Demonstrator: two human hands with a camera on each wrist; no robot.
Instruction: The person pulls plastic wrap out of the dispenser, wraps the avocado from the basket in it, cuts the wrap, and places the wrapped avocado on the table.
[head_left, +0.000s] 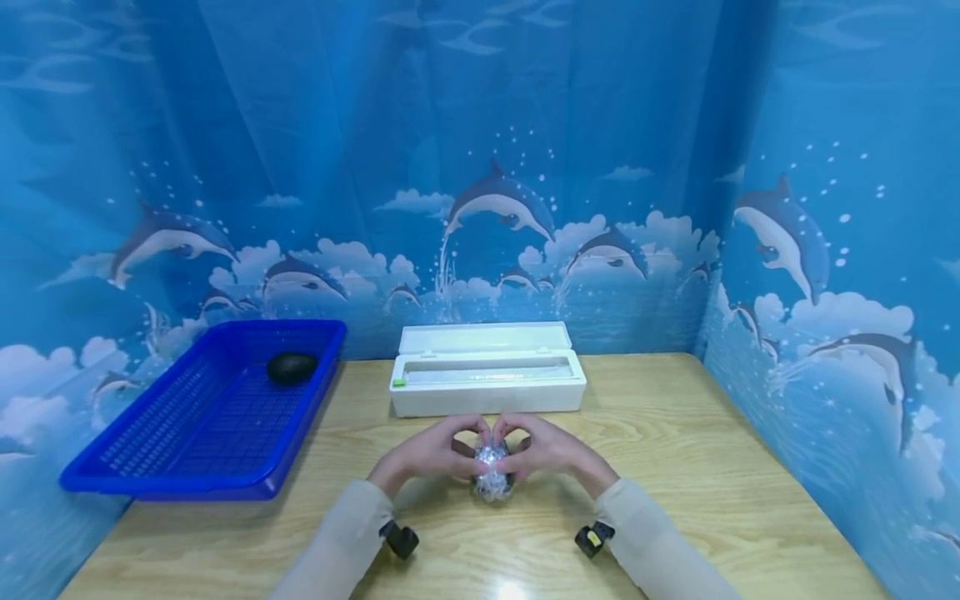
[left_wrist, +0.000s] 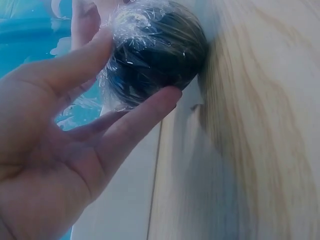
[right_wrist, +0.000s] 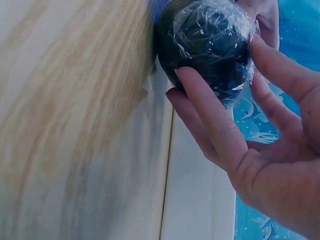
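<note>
Between both hands is a dark, rounded object (head_left: 492,481) wrapped in shiny, crinkled cling film, close over the table in front of the white box. My left hand (head_left: 433,451) holds it from the left, thumb on the film and fingers along its side. From the opposite side my right hand (head_left: 553,451) holds it the same way, and the thumbs and fingers of the two hands nearly meet. The left wrist view shows the film (left_wrist: 132,25) bunched on one side, with smooth dark surface showing through. Gathered film (right_wrist: 230,20) also appears in the right wrist view.
Behind the hands stands a white cling film box (head_left: 486,403), lid raised, with a small green piece (head_left: 399,383) at its front left. A blue plastic basket (head_left: 168,483) at the left holds a dark oval object (head_left: 291,367). Dolphin-printed curtains (head_left: 637,167) border the wooden table (head_left: 675,467).
</note>
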